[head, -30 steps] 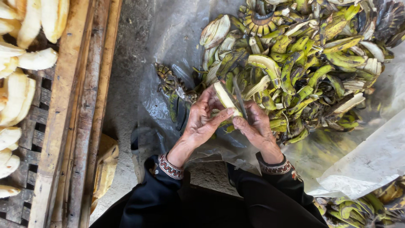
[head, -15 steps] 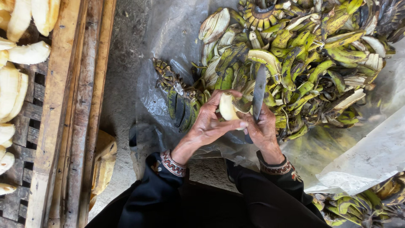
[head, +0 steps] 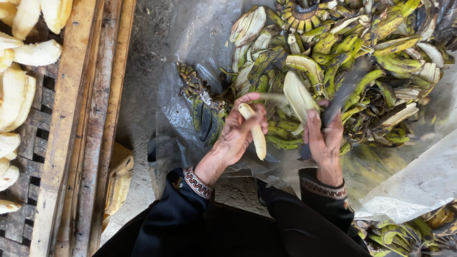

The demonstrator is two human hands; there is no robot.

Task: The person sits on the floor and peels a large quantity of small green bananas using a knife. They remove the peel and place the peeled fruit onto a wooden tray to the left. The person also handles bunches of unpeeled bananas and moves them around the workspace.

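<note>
Left hand (head: 236,135) fingers curled round pale peeled banana (head: 254,131); right hand (head: 324,140) clenched on dark knife (head: 343,93) and loose yellow-green peel (head: 297,95).

Peeled banana (head: 257,135): matt, pale, smooth flesh. Peels (head: 362,52): waxy green-yellow skin, fibrous pale inside. Sheet (head: 200,38): clear, glossy, crinkled plastic. Rack (head: 71,128): rough, unfinished wood. Knife (head: 340,95): dark, dull metal, blurred. Floor (head: 143,81): rough grey concrete. Sleeves (head: 190,209): black matt cloth, embroidered cuffs.

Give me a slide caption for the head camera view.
Left hand holds peeled banana; right hand grips knife and peel.
</note>
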